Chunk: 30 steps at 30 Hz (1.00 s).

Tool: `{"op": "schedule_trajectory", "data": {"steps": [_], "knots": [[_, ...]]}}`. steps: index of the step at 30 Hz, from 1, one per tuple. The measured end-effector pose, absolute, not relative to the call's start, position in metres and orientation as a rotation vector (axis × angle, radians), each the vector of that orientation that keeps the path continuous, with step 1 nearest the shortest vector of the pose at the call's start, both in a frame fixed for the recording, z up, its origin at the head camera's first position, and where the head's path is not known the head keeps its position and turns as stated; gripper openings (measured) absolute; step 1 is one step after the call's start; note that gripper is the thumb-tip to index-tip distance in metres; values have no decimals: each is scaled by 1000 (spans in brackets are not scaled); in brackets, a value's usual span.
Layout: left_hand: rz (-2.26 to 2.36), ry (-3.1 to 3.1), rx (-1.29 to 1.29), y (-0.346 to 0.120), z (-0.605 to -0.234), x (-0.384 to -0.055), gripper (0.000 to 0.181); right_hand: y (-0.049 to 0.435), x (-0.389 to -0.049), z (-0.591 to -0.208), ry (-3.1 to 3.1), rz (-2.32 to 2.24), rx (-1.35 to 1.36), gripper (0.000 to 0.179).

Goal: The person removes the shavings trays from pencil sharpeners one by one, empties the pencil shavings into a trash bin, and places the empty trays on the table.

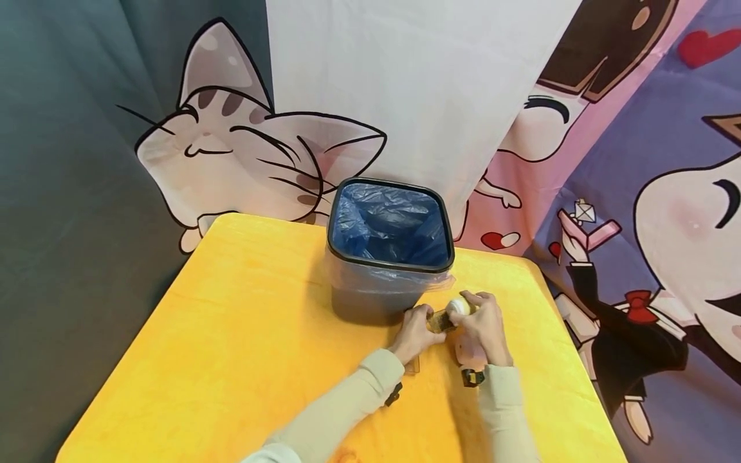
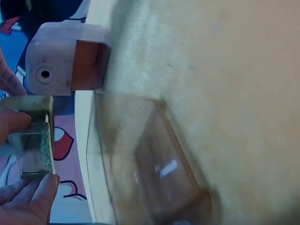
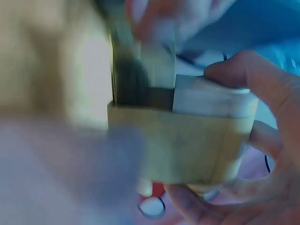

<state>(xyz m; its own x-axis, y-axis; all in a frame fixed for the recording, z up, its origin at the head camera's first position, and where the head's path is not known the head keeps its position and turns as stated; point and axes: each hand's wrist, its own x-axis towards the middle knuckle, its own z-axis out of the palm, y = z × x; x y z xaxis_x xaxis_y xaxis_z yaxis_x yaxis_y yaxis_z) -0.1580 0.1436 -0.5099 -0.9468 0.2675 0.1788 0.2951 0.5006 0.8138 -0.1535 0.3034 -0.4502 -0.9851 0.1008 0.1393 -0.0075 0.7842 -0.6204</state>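
My left hand [image 1: 412,334] pinches a small see-through box [image 2: 35,152] with greenish-dark bits inside, between thumb and fingers. My right hand [image 1: 483,325] grips a yellowish block with a white rounded part [image 3: 211,98]; in the right wrist view the see-through box rises against this block, and I cannot tell whether the two are joined. Both hands meet in front of the bin, over the table. A lilac box-shaped casing [image 2: 49,56] with a round hole and an orange-brown open side stands below the right hand. Near the left wrist lies a clear brownish tray [image 2: 154,164].
A grey bin [image 1: 370,302] lined with a blue bag [image 1: 393,225] stands at the table's far edge, just beyond the hands. Yellow cloth covers the table [image 1: 243,334]. Behind hang printed cartoon curtains [image 1: 405,77].
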Motion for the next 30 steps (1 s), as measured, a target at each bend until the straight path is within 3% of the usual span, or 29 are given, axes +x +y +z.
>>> {"op": "schedule_trajectory", "data": {"steps": [7, 30], "knots": [[-1481, -2666, -568, 139, -516, -153, 44, 320, -156, -439, -2803, 956, -113, 51], [-1576, -2679, -590, 118, -517, -142, 45, 316, -163, -473, -2840, 968, -386, 59]]}}
